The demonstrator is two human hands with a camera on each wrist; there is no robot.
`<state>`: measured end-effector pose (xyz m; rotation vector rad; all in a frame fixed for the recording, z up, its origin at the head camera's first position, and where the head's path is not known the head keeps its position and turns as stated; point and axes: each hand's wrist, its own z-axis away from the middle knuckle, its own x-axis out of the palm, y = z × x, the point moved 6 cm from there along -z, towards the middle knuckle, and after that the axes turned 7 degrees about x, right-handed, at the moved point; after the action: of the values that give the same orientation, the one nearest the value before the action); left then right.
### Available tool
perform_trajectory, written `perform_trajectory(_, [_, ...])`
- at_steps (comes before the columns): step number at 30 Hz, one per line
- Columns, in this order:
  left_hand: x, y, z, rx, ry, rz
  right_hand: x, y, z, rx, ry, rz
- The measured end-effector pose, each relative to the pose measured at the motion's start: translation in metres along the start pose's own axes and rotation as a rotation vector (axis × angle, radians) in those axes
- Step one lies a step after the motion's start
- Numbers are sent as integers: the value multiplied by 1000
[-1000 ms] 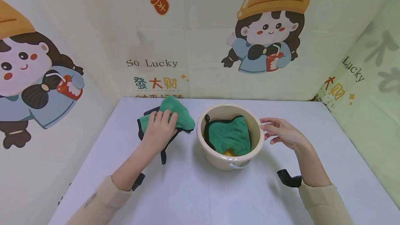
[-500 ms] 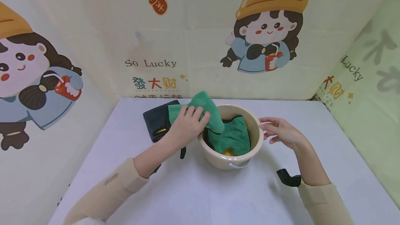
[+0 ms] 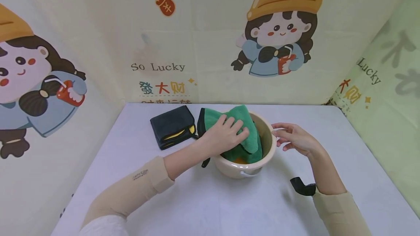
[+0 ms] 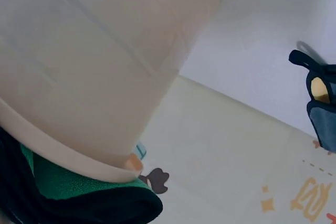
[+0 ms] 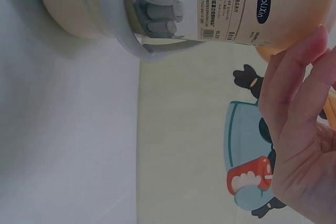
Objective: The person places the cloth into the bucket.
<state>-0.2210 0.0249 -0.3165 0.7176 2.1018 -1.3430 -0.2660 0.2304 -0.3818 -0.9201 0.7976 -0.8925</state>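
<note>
My left hand [image 3: 226, 134] grips a green cloth [image 3: 249, 130] with dark edging and holds it over the mouth of a cream plastic bucket [image 3: 226, 166]. One dark-edged corner of that cloth hangs out past the bucket's left side. A second green cloth [image 3: 242, 154] lies inside the bucket, partly covered, with a bit of yellow-orange showing below it. On the right, my right hand [image 3: 296, 139] touches the outside of the rim with its fingertips, fingers loosely bent. In the right wrist view the bucket's printed label [image 5: 226, 9] faces that hand.
A folded dark cloth [image 3: 172, 125] with a yellow inside lies on the white table [image 3: 197, 207], left of the bucket. The bucket's pale handle [image 3: 251, 174] hangs at the front. Behind the table stands a printed fabric backdrop [image 3: 210, 46].
My left hand has carried the green cloth rightward from the left of the table to above the bucket, uncovering the folded dark cloth. My right hand has stayed at the rim.
</note>
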Motion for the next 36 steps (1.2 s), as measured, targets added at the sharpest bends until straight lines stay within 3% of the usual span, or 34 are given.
perform_trajectory(13, [23, 21, -19, 160, -91, 120, 0, 2, -2, -2, 1, -12])
perform_trajectory(24, [46, 26, -25, 165, -147, 278, -1, 4, -2, 2, 6, -14])
perform_trajectory(32, [63, 29, -28, 166, -339, 409, -1, 5, -3, -5, 4, -8])
perform_trajectory(36, [68, 30, -27, 171, -432, 428, -1, 5, -3, -8, 3, -14])
